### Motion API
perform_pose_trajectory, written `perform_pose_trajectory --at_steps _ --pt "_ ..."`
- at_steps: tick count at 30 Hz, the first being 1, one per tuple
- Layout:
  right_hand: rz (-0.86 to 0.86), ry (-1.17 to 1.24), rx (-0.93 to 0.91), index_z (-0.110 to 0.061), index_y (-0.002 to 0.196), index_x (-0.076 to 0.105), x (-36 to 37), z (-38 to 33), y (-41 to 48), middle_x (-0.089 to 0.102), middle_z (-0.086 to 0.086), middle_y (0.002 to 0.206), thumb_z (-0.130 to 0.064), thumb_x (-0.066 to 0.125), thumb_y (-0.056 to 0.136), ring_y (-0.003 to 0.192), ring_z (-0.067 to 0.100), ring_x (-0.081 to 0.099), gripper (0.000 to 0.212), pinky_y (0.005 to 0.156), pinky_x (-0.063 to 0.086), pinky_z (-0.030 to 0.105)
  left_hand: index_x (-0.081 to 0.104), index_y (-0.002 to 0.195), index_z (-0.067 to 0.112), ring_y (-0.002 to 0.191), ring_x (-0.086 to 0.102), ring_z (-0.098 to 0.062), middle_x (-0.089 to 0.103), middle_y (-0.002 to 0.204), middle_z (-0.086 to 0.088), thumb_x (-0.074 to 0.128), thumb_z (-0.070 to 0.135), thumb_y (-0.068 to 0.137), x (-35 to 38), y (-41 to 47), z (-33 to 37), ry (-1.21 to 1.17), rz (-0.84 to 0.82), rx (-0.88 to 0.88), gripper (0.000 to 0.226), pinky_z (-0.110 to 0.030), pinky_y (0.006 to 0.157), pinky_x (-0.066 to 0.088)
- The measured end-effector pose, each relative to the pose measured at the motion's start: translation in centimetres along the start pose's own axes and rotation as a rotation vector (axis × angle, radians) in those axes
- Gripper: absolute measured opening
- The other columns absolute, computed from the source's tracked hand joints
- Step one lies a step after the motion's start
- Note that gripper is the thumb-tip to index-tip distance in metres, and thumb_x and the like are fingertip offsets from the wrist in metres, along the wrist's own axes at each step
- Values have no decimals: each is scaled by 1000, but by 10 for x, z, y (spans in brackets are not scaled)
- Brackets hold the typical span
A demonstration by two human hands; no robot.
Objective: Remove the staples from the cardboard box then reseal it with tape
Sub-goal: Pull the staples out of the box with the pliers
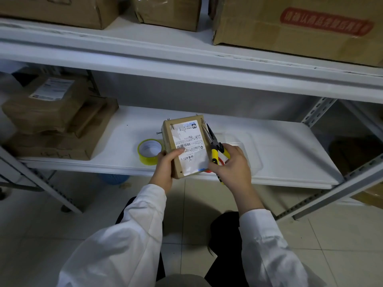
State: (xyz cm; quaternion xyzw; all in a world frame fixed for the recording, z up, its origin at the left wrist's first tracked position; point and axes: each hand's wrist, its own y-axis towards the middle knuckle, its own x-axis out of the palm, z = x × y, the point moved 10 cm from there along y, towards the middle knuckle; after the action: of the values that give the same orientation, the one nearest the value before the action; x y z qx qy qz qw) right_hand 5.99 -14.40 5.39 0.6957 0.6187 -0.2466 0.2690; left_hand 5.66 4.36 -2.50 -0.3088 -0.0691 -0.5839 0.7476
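Grips the cardboard box (186,146) in the left hand (165,162) — fingers wrapped round its near left edge, thumb laid across the white label (189,139). Holds it tilted, label side up, between the two hands over the front of the lower shelf (290,150); cannot tell whether its near corner rests on the shelf. Clasps the yellow-handled pliers (214,142) in the right hand (230,164), just right of the box, handles spread apart in the curled fingers. Points the black nose away from the hand along the box's right edge, toward a metal staple (204,121) sticking out at the far right corner — contact too small to judge. Shows more metal pins poking out at the far left corner and left side, beyond the left hand's fingertips. Has a roll of yellow tape (149,151) lying on the shelf just left of the left hand, close against the box. Has a clear plastic tray (248,139) on the shelf beyond the right hand, and a red object (209,171), mostly hidden, under that hand. Has stacked brown cartons (51,121) well to the left of the left hand, and larger cartons (290,27) on the upper shelf above both hands.
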Motion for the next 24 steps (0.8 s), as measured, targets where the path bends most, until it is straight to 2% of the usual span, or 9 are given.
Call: perform_pose_trajectory --at_steps 4,6,8,11,15,17,20,24 --pt "47 -91 -53 -24 125 55 -5 -5 -1 54 -4 121 -34 76 68 105 18 56 62 80 52 34 57 124 15 100 67 -26 70 111 -6 68 32 59 -1 1 -5 24 -12 -30 67 -35 79 55" --pt "69 -115 -62 -24 126 55 -8 -6 -2 53 -5 121 -33 75 68 105 19 56 62 80 52 33 63 112 16 96 67 -27 71 108 -7 66 30 61 1 0 -6 47 -35 -38 53 -39 86 52" --pt "86 -129 -85 -25 126 56 -11 -8 -2 54 -5 120 -32 74 68 104 19 57 60 78 50 31 66 103 17 91 67 -26 71 105 -9 65 29 61 4 -2 -7 62 -58 -40 43 -37 85 52" --pt "84 -135 -94 -26 125 57 -12 -8 -3 54 -5 118 -31 73 70 102 20 57 58 76 48 29 67 100 16 84 69 -23 72 100 -7 64 28 61 4 -2 -7 83 -63 -36 41 -33 79 53" --pt "67 -160 -85 -28 124 56 -11 -7 -3 53 -6 117 -33 72 70 102 19 57 56 74 46 27 71 89 17 81 70 -21 75 92 -4 59 23 76 7 -3 -6 81 -90 -8 18 -35 84 52" --pt "58 -176 -89 -28 125 55 -11 -8 -3 53 -6 118 -35 71 71 102 19 56 56 74 45 26 70 88 18 77 71 -18 75 86 0 53 19 85 8 -5 -6 64 -99 -9 18 -31 79 53" --pt "34 -217 -109 -26 127 54 -11 -12 -1 52 -6 121 -38 70 73 105 18 56 57 74 44 25 68 92 20 74 72 -13 76 84 3 48 18 89 6 -5 -6 41 -106 -10 21 -27 70 56" --pt "28 -290 -157 -25 130 53 -12 -15 0 52 -6 125 -40 69 74 107 18 56 60 74 47 27 67 93 22 73 72 -12 76 84 4 47 18 90 5 -6 -7 20 -122 -21 21 -28 70 54"
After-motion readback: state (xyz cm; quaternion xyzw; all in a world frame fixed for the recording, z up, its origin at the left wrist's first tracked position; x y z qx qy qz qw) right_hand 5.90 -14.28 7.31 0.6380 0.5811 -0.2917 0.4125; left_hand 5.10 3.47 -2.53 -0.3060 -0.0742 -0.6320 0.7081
